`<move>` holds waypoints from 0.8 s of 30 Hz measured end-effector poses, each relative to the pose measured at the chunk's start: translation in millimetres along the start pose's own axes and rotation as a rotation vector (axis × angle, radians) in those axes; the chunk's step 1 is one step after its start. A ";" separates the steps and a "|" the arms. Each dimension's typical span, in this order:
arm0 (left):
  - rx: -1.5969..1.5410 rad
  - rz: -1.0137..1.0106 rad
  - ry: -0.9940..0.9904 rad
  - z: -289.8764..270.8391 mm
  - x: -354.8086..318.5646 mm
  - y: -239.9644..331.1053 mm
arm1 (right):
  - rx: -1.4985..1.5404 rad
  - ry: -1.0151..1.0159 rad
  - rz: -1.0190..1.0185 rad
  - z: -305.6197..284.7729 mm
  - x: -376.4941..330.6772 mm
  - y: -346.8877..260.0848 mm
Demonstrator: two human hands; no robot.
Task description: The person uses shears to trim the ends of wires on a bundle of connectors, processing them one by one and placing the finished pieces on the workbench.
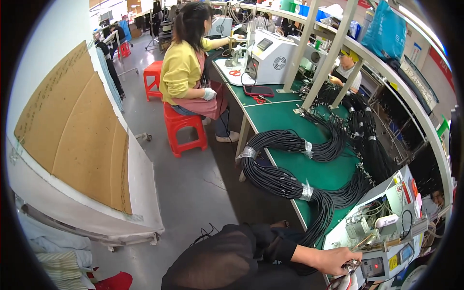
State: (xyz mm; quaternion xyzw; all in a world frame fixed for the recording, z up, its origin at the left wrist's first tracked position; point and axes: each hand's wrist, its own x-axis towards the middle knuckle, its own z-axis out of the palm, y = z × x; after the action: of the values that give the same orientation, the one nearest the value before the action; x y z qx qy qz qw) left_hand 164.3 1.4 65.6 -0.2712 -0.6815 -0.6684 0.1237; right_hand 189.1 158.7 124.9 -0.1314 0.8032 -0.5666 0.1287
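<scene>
At four o'clock, bundled black cables (275, 181) are draped across a green worktable (274, 116). At five, the left hand (332, 261) is closed on small metallic pieces (352, 265); the right hand (349, 282), apparently white-gloved beneath, cannot be read.

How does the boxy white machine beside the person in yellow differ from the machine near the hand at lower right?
The boxy machine is mostly enclosed; the near machine has exposed metal parts.
The boxy machine has a round vent facing us; the near machine bears a yellow label.
The boxy machine's screen looks grey; the near machine's display glows red.
Both have pale bodies.
</scene>
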 end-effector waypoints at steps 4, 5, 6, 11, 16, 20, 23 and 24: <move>-0.093 -0.090 0.185 4.6 -2.2 0.5 | 0.092 0.026 -0.047 -9.8 3.0 32.8; -0.097 -0.108 0.174 6.1 -3.8 0.7 | 0.025 0.044 0.002 -12.7 -0.1 35.4; -0.100 -0.132 0.145 6.4 -1.2 0.8 | -0.041 0.064 0.048 -16.6 0.2 36.2; -0.105 -0.200 0.053 11.2 20.0 -25.7 | -0.588 0.374 -0.442 -21.2 14.0 68.1; -0.166 -0.510 0.144 -9.7 26.6 -25.4 | -0.811 0.291 -0.427 -5.0 49.1 56.7; -0.193 -0.537 0.183 -3.5 28.3 -56.2 | -0.356 0.202 -0.400 -18.1 61.6 78.1; -0.249 -0.658 0.095 -1.0 36.5 -52.9 | -0.037 0.060 -0.095 -28.1 52.2 73.9; -0.252 -0.697 0.086 -1.2 38.1 -50.9 | 0.142 -0.006 0.052 -29.0 51.3 71.5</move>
State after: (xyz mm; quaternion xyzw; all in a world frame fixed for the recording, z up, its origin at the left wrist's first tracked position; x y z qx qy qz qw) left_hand 105.5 10.0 43.0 -0.0076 -0.6395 -0.7598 -0.1173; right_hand 126.3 188.9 63.8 -0.1028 0.7637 -0.6183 0.1548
